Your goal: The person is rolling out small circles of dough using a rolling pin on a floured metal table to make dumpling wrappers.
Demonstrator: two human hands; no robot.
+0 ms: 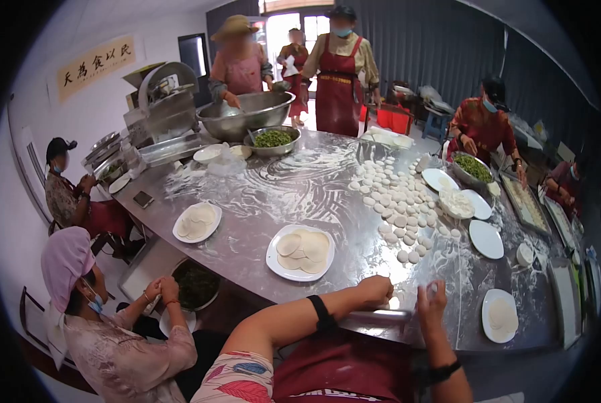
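Observation:
My left hand [376,292] is at the near edge of the steel table, its fingers curled down and closed. Whatever it might grip is hidden. My right hand [432,302] is raised just to the right, fingers bent inward, with a pale blur at the fingertips that I cannot identify. Between and below the hands lies a shiny metal cylinder [381,315] along the table edge. A small pale dough piece [396,302] is beside my left hand. Beyond the hands, several floured dough pieces [401,208] spread over the tabletop.
Plates of round dough wrappers [304,252] stand left of my hands, another plate [499,316] right. Bowls of chopped green filling [273,139] and a large metal basin [245,115] are farther back. A seated person [132,322] works close at left; other people surround the table.

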